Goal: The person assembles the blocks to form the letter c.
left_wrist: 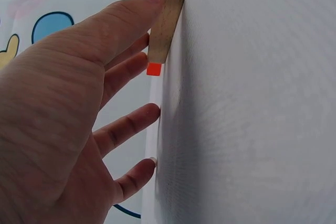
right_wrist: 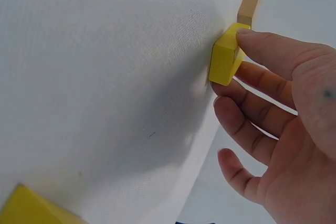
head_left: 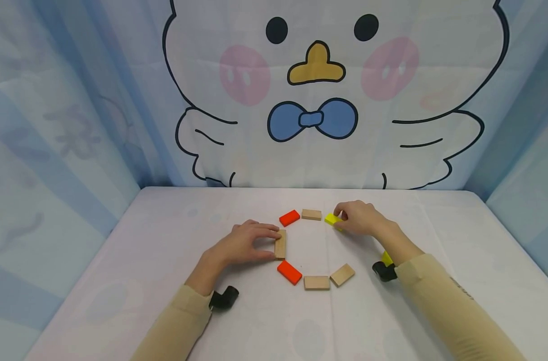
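My right hand (head_left: 358, 217) pinches a yellow block (right_wrist: 224, 59) between thumb and fingers at the far right of a ring of small blocks. At the ring's left side, my left hand (head_left: 246, 242) touches an upright-running wooden block (head_left: 280, 245) with its thumb and index finger, the other fingers spread and fairly straight. In the left wrist view this wooden block (left_wrist: 170, 14) carries the number 28. A red block (head_left: 289, 218) and a plain wooden block (head_left: 311, 214) lie between the hands. Below the left hand sits another red block (head_left: 289, 272).
Two more wooden blocks, one flat (head_left: 316, 283) and one angled (head_left: 342, 275), form the near side of the ring. Another yellow block (head_left: 387, 258) is partly hidden by the right wrist. A patterned curtain (head_left: 319, 160) stands behind the white table (head_left: 165, 210).
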`<state>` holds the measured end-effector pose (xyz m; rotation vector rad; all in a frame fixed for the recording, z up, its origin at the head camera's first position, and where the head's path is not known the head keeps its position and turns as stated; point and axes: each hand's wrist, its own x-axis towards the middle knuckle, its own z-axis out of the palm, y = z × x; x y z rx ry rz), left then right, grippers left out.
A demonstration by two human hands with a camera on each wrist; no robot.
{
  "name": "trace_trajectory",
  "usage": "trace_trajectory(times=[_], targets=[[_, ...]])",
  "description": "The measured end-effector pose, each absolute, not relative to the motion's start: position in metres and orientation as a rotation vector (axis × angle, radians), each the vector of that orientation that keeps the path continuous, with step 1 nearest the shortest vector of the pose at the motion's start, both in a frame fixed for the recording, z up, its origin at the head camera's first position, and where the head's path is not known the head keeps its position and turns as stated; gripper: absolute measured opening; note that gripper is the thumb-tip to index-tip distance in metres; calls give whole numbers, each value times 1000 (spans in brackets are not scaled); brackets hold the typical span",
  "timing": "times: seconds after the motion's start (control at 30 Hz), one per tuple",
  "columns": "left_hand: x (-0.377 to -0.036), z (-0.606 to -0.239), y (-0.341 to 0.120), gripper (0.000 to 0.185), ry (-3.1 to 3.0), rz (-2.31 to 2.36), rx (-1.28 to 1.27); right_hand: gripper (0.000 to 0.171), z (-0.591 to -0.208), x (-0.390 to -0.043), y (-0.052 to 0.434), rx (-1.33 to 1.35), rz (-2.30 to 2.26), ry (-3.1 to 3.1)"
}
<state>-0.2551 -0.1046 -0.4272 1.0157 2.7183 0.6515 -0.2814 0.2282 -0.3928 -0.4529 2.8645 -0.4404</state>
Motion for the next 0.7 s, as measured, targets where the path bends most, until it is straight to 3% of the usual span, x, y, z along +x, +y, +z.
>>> trace_trajectory(times=[0.7], targets=[[-253, -424, -104, 48, 2718, 657, 1018, 38, -379, -274, 236, -404, -456, 2868]])
